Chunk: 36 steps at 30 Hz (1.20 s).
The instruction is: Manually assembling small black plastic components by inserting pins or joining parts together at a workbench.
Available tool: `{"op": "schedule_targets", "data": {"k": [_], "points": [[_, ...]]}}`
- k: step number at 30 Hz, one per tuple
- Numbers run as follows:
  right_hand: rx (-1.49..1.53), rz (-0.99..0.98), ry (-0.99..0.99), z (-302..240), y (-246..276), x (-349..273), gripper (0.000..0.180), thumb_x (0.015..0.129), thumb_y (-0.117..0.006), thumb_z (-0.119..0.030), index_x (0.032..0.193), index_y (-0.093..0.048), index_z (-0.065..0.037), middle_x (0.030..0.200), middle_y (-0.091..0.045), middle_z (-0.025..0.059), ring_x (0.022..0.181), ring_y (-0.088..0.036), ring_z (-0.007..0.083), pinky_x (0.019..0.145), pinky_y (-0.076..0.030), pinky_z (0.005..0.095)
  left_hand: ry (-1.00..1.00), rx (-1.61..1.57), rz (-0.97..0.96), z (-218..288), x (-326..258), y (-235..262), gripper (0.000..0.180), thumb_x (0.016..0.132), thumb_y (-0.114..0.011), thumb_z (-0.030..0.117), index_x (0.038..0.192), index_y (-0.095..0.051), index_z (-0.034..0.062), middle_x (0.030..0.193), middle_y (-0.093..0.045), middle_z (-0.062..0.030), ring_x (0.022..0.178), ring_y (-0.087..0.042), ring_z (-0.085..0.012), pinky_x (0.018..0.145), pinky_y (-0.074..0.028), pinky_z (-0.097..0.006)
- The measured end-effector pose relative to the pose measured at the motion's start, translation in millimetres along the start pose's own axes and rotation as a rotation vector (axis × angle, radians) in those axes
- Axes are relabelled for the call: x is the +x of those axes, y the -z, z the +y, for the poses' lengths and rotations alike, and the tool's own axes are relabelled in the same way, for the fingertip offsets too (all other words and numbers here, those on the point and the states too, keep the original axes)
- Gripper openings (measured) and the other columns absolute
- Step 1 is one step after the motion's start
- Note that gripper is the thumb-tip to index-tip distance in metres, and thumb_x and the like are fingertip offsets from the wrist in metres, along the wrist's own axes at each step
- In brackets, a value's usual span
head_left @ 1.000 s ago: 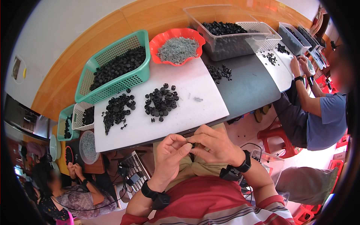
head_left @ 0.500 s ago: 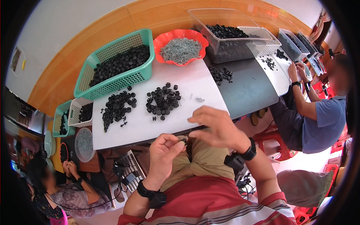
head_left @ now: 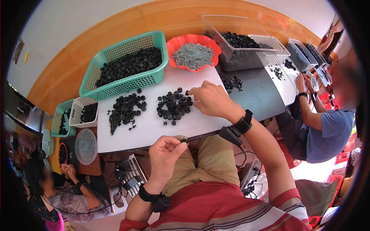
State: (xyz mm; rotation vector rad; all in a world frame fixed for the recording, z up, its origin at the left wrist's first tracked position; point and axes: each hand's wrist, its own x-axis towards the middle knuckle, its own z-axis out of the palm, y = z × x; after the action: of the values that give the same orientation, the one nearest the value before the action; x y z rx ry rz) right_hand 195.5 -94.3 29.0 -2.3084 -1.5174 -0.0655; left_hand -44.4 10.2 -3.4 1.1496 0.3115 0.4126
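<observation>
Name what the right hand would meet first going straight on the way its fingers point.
The right hand would likely first meet the small black piece just ahead, then the black pile; whether they touch is unclear.

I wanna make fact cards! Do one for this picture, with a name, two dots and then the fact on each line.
Left hand: pinching a small black part
Right hand: fingertips at the right edge of the right pile; its grip is unclear
White tabletop: two piles of black parts, the left pile and the right one
Green basket: holds many black parts
Red bowl: wavy rim, thin grey metal pieces inside
</observation>
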Motion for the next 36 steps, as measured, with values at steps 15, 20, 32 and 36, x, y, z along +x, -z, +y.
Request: {"op": "schedule_targets", "data": {"k": [15,20,32,36], "points": [[-0.078,-0.140,-0.168,-10.2,1.5,19.8,0.037,0.073,-0.066,-0.006,0.110,-0.068,-0.001,0.085,-0.072,0.0220,0.084,-0.070,0.0419,0.074,-0.054,0.0504,0.004,0.048,0.000,-3.1,-5.4,9.1,0.014,0.089,-0.075,-0.004,0.095,-0.064,0.0006,0.099,-0.073,-0.0106,0.083,-0.067,-0.0104,0.080,-0.054,-0.023],[0.029,-0.067,-0.173,3.2,3.8,-0.3,0.032,0.070,-0.067,-0.008,0.101,-0.074,0.000,0.087,-0.074,0.0176,0.082,-0.071,0.0381,0.074,-0.056,0.0449,-0.059,0.142,0.005,2.1,-6.1,11.7,0.013,0.091,-0.075,-0.003,0.098,-0.065,-0.0002,0.097,-0.070,-0.0043,0.083,-0.062,-0.0058,0.078,-0.052,-0.022],[0.338,0.134,-0.161,10.8,17.9,-31.3,0.020,0.078,-0.065,-0.008,0.093,-0.075,0.001,0.090,-0.075,0.0184,0.081,-0.072,0.0349,0.076,-0.057,0.0398,-0.185,0.243,0.088,10.2,10.7,21.6,0.015,0.091,-0.074,-0.003,0.106,-0.070,-0.0021,0.108,-0.072,-0.0086,0.093,-0.066,-0.0108,0.086,-0.053,-0.025],[0.517,0.246,-0.190,13.8,12.7,-48.0,0.013,0.081,-0.069,-0.004,0.092,-0.072,0.001,0.090,-0.074,0.0147,0.075,-0.072,0.0285,0.071,-0.056,0.0339,-0.240,0.374,0.100,22.9,17.1,31.5,0.016,0.093,-0.071,-0.005,0.109,-0.072,-0.0036,0.114,-0.069,-0.0096,0.100,-0.066,-0.0121,0.090,-0.054,-0.025]]}}
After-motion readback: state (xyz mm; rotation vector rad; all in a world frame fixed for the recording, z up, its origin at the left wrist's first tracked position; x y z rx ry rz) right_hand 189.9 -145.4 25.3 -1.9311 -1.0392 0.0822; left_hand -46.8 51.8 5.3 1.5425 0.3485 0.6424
